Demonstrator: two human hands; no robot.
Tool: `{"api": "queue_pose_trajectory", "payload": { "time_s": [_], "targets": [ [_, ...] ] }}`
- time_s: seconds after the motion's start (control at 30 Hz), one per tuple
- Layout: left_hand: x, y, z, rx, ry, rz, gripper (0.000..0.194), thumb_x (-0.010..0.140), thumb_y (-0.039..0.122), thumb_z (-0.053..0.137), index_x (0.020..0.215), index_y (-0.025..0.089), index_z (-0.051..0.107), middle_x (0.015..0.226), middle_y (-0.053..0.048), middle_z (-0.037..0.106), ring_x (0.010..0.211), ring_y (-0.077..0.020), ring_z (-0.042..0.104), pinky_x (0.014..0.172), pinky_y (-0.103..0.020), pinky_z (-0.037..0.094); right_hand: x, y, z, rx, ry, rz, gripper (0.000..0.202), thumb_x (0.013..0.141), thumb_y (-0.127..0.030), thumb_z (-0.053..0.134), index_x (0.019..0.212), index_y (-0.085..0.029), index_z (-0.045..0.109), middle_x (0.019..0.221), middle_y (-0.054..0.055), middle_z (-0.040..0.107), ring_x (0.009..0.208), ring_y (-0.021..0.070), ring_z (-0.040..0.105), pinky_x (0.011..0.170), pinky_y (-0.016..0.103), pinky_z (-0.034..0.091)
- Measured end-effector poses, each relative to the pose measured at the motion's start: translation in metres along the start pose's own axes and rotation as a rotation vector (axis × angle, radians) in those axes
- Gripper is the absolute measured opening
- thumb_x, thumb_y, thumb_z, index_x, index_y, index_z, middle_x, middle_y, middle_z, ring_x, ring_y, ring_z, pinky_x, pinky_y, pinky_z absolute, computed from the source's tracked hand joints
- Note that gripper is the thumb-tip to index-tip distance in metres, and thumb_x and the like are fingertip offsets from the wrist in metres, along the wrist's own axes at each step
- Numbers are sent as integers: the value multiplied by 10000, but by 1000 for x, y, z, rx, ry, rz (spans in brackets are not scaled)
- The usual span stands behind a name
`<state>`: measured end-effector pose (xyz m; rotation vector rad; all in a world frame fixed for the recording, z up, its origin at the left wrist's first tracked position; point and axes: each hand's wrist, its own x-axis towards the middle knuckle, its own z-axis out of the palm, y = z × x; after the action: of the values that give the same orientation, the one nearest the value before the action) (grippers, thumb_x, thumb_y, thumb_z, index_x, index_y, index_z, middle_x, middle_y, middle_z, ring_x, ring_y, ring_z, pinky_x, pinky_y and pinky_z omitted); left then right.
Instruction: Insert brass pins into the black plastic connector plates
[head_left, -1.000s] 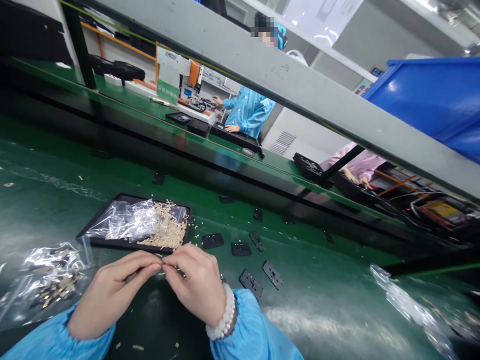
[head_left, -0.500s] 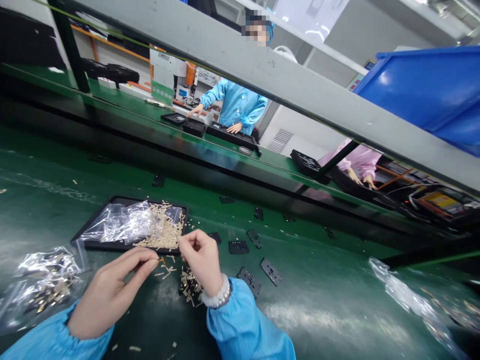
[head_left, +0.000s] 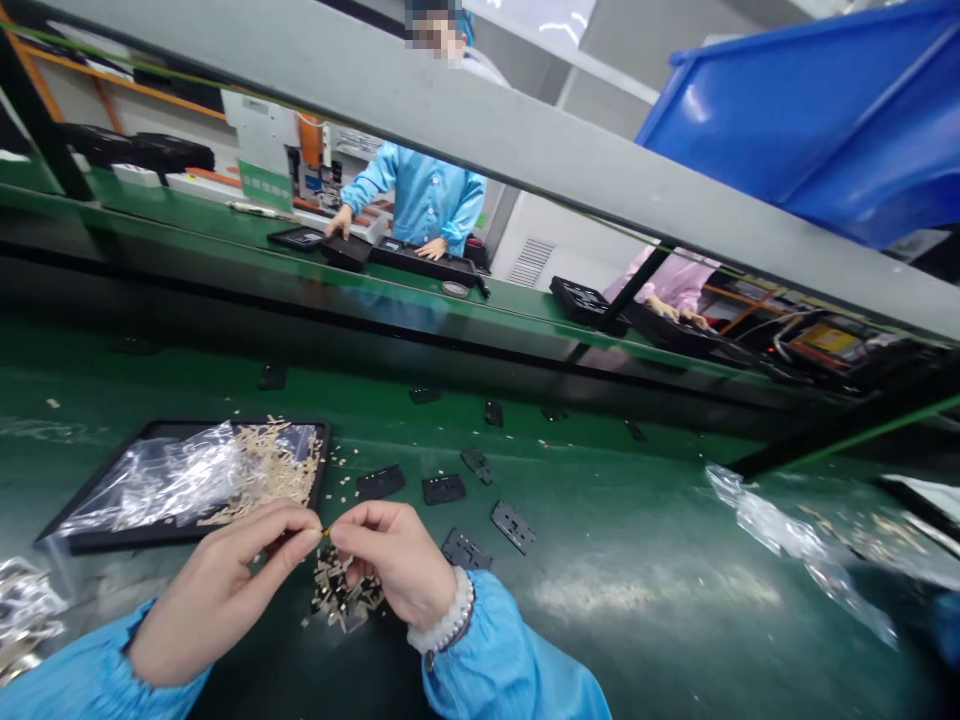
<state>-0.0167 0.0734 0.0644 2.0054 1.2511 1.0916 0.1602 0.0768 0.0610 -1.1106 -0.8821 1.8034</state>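
Currently your left hand (head_left: 229,580) has its grip pinching a small orange part (head_left: 326,533) above the bench (head_left: 637,620), near the loose-piece pile (head_left: 331,592). Right hand (head_left: 401,562) is at the part's other end; can't tell if that grip pinches too. Black tray (head_left: 135,538) sits just beyond.

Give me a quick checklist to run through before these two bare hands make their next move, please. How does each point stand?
1. Left hand pinching the small amber piece: ok.
2. Right hand gripping that piece too: cannot tell; its fingertips are right by it, but contact is too small to see.
3. Loose pile of small pieces fully visible: not ok; the right hand hides part.
4. Beige strips all inside the black tray: not ok; small beige bits lie on the green bench beside it.
5. Slotted black plate clear of both hands: ok.
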Motion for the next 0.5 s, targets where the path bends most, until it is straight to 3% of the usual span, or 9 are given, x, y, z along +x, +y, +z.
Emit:
{"api": "queue_pose_trajectory", "payload": {
  "time_s": [0.13, 0.23, 0.3, 0.4, 0.5],
  "targets": [
    [33, 6, 19, 44, -175, 44, 358, 868, 567, 541, 739, 305, 749, 784, -17, 765, 723, -205, 722, 650, -226, 542, -11, -6, -29, 19, 162, -136, 315, 560, -385, 862, 565, -163, 638, 481, -78, 514, 449, 53, 407, 453, 187, 324],
    [96, -9, 47, 138, -325, 46, 453, 886, 625, 459, 813, 292, 758, 900, -45, 779, 850, -243, 724, 775, -299, 558, -28, -10, -55, 3, 283, -251, 272, 623, -354, 818, 565, -164, 632, 469, -79, 488, 470, 63, 390, 488, 199, 311],
    [149, -23, 77, 182, -337, 51, 317, 876, 540, 582, 853, 264, 737, 977, -59, 757, 955, -251, 695, 919, -378, 522, -41, -9, -70, -6, 343, -300, 271, 648, -346, 805, 567, -163, 622, 489, -74, 488, 483, 67, 391, 503, 207, 311],
    [215, -34, 127, 201, -304, 43, 326, 924, 376, 621, 1202, 206, 620, 1253, -88, 639, 1047, -234, 647, 884, -466, 542, -56, 3, -86, 23, 416, -357, 312, 650, -366, 821, 565, -162, 602, 572, -54, 515, 510, 69, 398, 512, 213, 312],
    [239, -32, 161, 134, -251, 68, 375, 922, 361, 627, 1261, 207, 585, 1290, -95, 612, 1060, -244, 640, 867, -468, 552, -59, 20, -97, 70, 482, -384, 408, 602, -460, 855, 545, -161, 583, 573, -48, 508, 498, 67, 378, 498, 214, 289]
  ]
}}
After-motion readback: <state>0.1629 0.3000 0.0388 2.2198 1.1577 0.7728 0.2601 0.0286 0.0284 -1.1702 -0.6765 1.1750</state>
